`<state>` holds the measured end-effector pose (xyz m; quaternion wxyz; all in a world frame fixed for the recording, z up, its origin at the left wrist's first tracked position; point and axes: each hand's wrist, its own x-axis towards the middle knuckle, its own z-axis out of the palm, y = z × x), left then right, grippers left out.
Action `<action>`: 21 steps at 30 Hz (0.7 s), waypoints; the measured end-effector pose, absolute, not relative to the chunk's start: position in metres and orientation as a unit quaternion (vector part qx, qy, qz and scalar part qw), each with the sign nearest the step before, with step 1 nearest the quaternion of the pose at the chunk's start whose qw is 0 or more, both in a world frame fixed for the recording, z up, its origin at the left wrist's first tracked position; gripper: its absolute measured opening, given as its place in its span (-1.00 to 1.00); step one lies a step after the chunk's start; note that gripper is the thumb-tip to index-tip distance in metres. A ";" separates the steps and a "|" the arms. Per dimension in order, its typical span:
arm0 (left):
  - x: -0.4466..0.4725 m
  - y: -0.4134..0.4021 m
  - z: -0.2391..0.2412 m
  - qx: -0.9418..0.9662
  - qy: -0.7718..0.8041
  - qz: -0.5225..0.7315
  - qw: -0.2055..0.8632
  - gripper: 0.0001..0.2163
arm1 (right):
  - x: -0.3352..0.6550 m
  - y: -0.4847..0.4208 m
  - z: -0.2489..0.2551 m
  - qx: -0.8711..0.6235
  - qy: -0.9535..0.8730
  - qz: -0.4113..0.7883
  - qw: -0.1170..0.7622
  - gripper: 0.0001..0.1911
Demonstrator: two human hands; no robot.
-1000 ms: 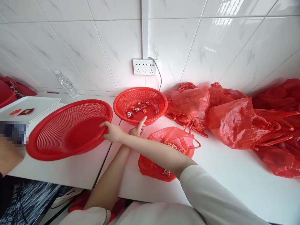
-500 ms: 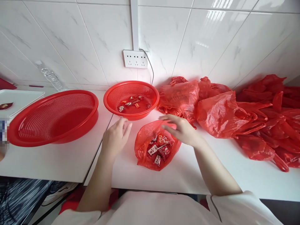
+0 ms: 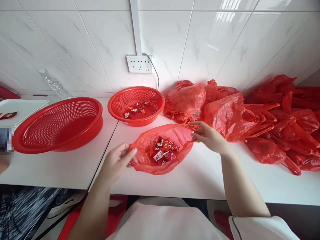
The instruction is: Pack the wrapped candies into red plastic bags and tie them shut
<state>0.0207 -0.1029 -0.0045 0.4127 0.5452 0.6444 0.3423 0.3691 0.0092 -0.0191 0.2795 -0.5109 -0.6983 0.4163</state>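
A red plastic bag (image 3: 147, 168) lies on the white table in front of me with its mouth spread wide. Several small wrapped candies (image 3: 165, 150), in red and white packaging, rest inside it. My left hand (image 3: 118, 158) pinches the left edge of the bag between thumb and fingers. At the opposite edge, my right hand (image 3: 208, 136) grips the bag's rim. Just behind the bag stands a small red basket (image 3: 113, 113), which holds several more candies (image 3: 141, 109).
A large red basket (image 3: 92, 136) stands on the left, beside a white tray (image 3: 30, 104) and a clear bottle (image 3: 56, 85). Several red plastic bags (image 3: 225, 113) are heaped along the right. Another person's hand (image 3: 3, 163) shows at the left edge. A socket strip (image 3: 139, 64) is on the tiled wall.
Both hands have moved apart and taken hold of the bag's edges. The bag's mouth is stretched wider from left to right. The view has shifted slightly.
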 end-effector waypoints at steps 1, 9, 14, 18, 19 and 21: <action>0.018 -0.097 0.004 0.543 0.609 0.383 0.433 -0.71 | 0.371 0.010 -0.008 -0.489 -0.690 0.425 0.324 -0.56; 0.014 -0.061 0.078 0.681 0.550 0.381 0.296 -0.64 | 0.370 0.009 0.067 -0.432 -0.718 0.362 0.408 -0.69; 0.008 -0.040 0.104 0.692 0.648 0.313 0.058 -0.78 | 0.351 0.011 0.092 -0.419 -0.735 0.242 0.475 -0.79; 0.018 -0.020 0.103 0.635 0.526 0.524 0.214 -0.80 | 0.334 0.019 0.097 -0.466 -0.727 0.210 0.459 -0.83; 0.023 -0.015 0.101 0.609 0.464 0.580 0.278 -0.81 | 0.331 0.021 0.096 -0.466 -0.707 0.209 0.489 -0.84; 0.034 -0.009 0.095 0.562 0.361 0.635 0.388 -0.84 | 0.325 0.026 0.090 -0.440 -0.673 0.229 0.548 -0.83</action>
